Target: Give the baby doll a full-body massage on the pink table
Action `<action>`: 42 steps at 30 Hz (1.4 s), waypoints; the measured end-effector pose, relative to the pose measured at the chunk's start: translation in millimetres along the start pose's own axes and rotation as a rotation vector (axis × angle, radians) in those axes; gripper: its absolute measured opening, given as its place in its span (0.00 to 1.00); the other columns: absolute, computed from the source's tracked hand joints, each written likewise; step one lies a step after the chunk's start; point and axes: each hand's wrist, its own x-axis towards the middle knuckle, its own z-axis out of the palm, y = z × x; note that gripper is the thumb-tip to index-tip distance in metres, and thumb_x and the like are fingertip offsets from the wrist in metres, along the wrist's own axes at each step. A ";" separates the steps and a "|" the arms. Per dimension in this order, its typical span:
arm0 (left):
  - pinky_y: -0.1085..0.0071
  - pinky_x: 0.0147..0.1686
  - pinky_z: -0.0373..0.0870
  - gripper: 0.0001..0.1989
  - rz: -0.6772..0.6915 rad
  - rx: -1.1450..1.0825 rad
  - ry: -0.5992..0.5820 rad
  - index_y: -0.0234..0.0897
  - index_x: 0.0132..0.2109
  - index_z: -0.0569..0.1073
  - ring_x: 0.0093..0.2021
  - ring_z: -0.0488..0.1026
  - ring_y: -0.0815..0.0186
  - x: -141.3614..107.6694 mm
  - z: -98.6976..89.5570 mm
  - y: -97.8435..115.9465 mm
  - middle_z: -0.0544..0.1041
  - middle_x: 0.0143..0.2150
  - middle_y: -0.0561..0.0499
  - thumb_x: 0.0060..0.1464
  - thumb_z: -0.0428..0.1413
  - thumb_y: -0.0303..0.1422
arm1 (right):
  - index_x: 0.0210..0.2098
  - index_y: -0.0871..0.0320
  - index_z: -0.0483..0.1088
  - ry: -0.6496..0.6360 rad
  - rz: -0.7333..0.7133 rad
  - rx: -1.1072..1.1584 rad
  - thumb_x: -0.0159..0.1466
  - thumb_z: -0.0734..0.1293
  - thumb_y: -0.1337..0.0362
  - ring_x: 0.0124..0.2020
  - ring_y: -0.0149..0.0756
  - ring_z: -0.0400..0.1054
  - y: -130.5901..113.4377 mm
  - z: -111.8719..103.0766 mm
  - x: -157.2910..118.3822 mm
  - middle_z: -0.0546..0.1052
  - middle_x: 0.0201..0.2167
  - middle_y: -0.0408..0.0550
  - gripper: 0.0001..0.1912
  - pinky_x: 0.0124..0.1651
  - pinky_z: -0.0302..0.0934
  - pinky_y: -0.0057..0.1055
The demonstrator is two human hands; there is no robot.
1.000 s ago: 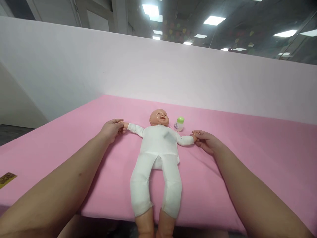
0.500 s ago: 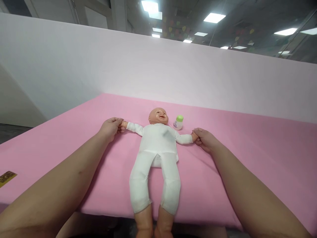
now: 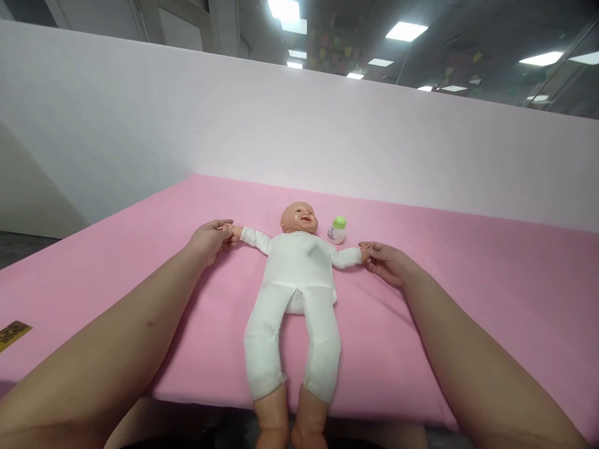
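Observation:
A baby doll [image 3: 300,268] with a white cloth body lies on its back, its head away from me and its feet over the near edge of the pink surface. Both its arms are stretched out sideways. My left hand [image 3: 210,242] is closed around the doll's hand on the left, thumb on top. On the other side my right hand [image 3: 387,262] pinches the doll's other hand between thumb and fingers. Just beyond that arm, beside the doll's head, stands a small clear bottle [image 3: 337,231] with a green cap.
The pink padded surface [image 3: 402,349] spreads under everything, with a white wall [image 3: 299,125] rising behind it. A yellow label with a black code [image 3: 14,335] lies at the left. My legs show below the near edge.
The doll's hand on the right has moved slightly inward and up with my right hand, whose grip has loosened a little. My left hand's hold has shifted slightly.

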 end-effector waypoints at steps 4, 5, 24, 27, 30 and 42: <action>0.64 0.34 0.81 0.21 0.015 0.024 0.007 0.33 0.51 0.79 0.33 0.80 0.61 -2.5 1.4 2.0 0.81 0.40 0.41 0.49 0.69 0.26 | 0.45 0.55 0.77 -0.079 -0.029 -0.053 0.56 0.82 0.63 0.31 0.32 0.68 -2.4 1.9 -3.2 0.76 0.35 0.46 0.19 0.35 0.67 0.30; 0.64 0.34 0.81 0.19 0.018 0.032 0.012 0.33 0.50 0.79 0.32 0.80 0.62 -3.4 2.1 2.7 0.80 0.39 0.42 0.50 0.69 0.27 | 0.43 0.55 0.77 -0.089 -0.030 -0.068 0.56 0.83 0.63 0.31 0.32 0.68 -2.9 2.7 -3.6 0.76 0.34 0.45 0.19 0.35 0.66 0.30; 0.57 0.38 0.83 0.16 -0.006 0.030 0.041 0.31 0.50 0.79 0.32 0.80 0.60 -2.7 5.6 2.7 0.81 0.40 0.39 0.52 0.66 0.24 | 0.51 0.54 0.78 0.043 -0.034 -0.023 0.59 0.78 0.65 0.39 0.38 0.73 -3.2 10.4 -2.4 0.80 0.47 0.53 0.20 0.36 0.72 0.31; 0.59 0.39 0.83 0.23 0.009 0.030 0.018 0.32 0.55 0.78 0.33 0.81 0.61 -1.9 2.5 0.0 0.81 0.42 0.40 0.50 0.68 0.25 | 0.53 0.53 0.78 -0.040 -0.031 -0.048 0.58 0.79 0.64 0.40 0.37 0.73 -5.7 10.8 -7.0 0.78 0.54 0.53 0.23 0.38 0.71 0.31; 0.60 0.40 0.83 0.27 0.023 0.038 -0.001 0.32 0.58 0.78 0.34 0.81 0.62 -0.3 -0.7 -2.8 0.81 0.44 0.39 0.50 0.70 0.26 | 0.51 0.54 0.79 -0.075 -0.042 -0.067 0.55 0.82 0.65 0.39 0.35 0.72 -7.4 12.0 -9.4 0.79 0.51 0.51 0.25 0.37 0.68 0.30; 0.59 0.37 0.84 0.17 0.022 0.097 0.026 0.30 0.54 0.79 0.36 0.82 0.57 3.3 1.5 -5.0 0.82 0.44 0.35 0.62 0.62 0.34 | 0.37 0.56 0.75 0.026 -0.030 -0.195 0.59 0.80 0.52 0.24 0.27 0.59 -3.3 18.4 -3.5 0.78 0.32 0.46 0.17 0.26 0.53 0.27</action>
